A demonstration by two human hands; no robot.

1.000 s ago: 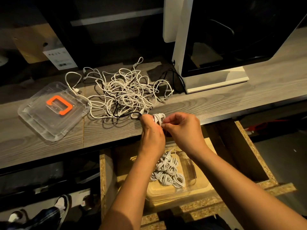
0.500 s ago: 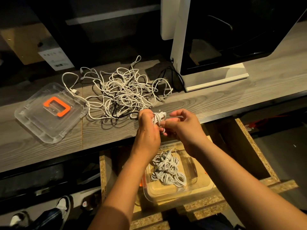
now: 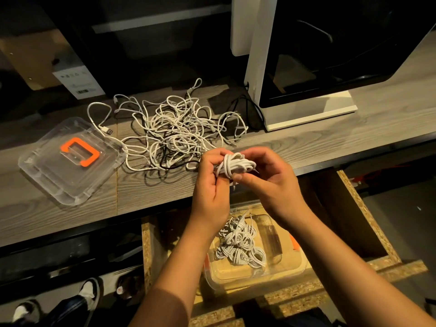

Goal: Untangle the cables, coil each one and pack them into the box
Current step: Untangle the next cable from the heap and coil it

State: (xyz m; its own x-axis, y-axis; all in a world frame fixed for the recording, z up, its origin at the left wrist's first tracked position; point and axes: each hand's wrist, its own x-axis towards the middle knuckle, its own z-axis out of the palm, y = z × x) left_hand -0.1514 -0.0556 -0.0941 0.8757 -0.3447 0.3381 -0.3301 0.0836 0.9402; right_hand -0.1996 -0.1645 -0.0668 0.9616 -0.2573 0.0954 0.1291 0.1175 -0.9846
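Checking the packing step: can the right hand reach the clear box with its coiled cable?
Probably yes. The box sits open below the right hand, its lid off on the desk. The left hand also grips the coiled cable, and its forearm crosses the box's left edge.

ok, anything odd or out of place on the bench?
Only one thing: a thin black cable runs through the tangled pile of white cables on the grey wood-grain bench. Nothing looks spilled or damaged.

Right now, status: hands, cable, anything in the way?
Left hand and right hand grip one coil. Box below, open, coils inside. Tangle on desk. No obstruction seen.
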